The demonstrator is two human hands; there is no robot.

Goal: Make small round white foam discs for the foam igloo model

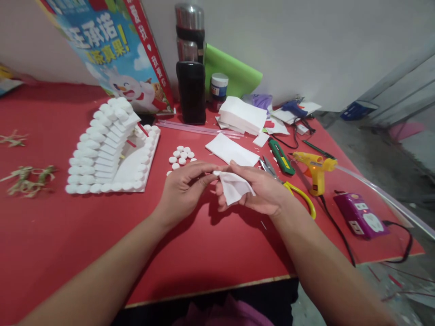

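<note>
Between my two hands is a thin white piece of paper or cloth (234,186), its loose part flaring down over the right fingers. My left hand (183,188) is closed, thumb and fingertips pinching its gathered left end. My right hand (263,188) is also closed on it, thumb on top and fingers curled beneath. Whether something is wrapped inside the pinched end is hidden. Just beyond my left hand lie several small white round pads (181,155). A stepped white model (105,149) edged with similar pads stands to the left.
Folded white sheets (233,150), scissors (299,194), a green cutter (281,156) and a yellow glue gun (316,167) lie ahead and right. A purple power socket (360,215) sits near the right edge. A black bottle (191,93) stands behind, straw figures (30,179) far left.
</note>
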